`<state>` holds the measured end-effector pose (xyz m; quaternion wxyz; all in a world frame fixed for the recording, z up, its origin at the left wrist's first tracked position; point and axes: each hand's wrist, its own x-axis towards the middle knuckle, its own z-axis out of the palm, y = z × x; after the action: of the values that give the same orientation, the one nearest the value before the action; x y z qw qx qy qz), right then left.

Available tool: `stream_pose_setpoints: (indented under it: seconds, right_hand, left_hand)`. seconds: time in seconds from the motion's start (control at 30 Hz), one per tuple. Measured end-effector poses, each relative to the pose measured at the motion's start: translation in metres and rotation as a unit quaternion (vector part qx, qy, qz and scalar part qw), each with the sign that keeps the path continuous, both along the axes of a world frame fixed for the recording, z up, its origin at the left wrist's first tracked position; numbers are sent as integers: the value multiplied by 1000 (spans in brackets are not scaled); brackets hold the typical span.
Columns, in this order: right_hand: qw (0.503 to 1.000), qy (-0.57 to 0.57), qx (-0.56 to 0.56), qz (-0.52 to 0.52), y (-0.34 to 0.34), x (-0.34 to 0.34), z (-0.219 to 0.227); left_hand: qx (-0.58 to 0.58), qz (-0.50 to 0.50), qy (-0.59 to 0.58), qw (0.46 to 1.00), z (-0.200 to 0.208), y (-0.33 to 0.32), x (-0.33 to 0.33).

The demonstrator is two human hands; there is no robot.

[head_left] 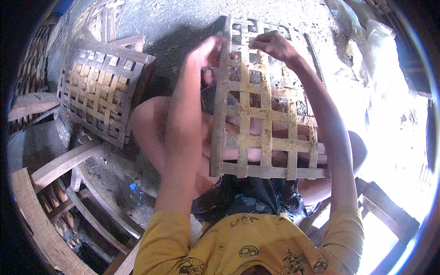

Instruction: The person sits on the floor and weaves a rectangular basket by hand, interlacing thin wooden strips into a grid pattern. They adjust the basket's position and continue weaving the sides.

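Note:
A woven bamboo lattice panel (266, 142) with a wooden side rail (220, 114) lies across my bent legs, tilted away from me. My left hand (212, 54) is wrapped round the rail near the far left corner, and a fingertip shows through the lattice beside it. Over the far end of the panel, my right hand (276, 46) has its fingers pinched together against the bamboo strips. Whether a small thing is between those fingertips I cannot tell. Dark stains mark several strips, and my legs show through the gaps.
Another lattice panel on a wooden frame (98, 87) stands at the left. A curved wooden frame (55, 224) is at the lower left, near a small blue-capped plastic bottle (135, 189). Pale plastic sheeting (382, 50) hangs or lies at the right, in glare. Dark wooden bars (389, 211) stand lower right.

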<state>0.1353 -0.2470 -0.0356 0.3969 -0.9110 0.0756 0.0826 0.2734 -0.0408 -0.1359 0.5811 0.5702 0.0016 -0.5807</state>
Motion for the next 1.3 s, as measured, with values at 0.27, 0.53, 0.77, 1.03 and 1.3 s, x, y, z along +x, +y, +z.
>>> stream_pose_setpoints:
  seconds: [0.27, 0.53, 0.77, 1.03, 1.3]
  right_hand:
    - [997, 45, 23, -51, -21, -119, 48]
    - [962, -151, 107, -200, -52, -151, 29]
    - [959, -121, 129, -221, -47, -150, 29]
    - [965, -175, 55, -189, -42, -152, 28]
    - [982, -89, -51, -162, -42, -146, 19]
  left_hand:
    - [66, -42, -39, 996, 9, -12, -6]
    - [128, -53, -38, 990, 4, -9, -5]
    - [29, -43, 4, 999, 4, -1, 1]
    - [21, 24, -29, 999, 1, -8, 8]
    - [48, 46, -91, 994, -12, -30, -3]
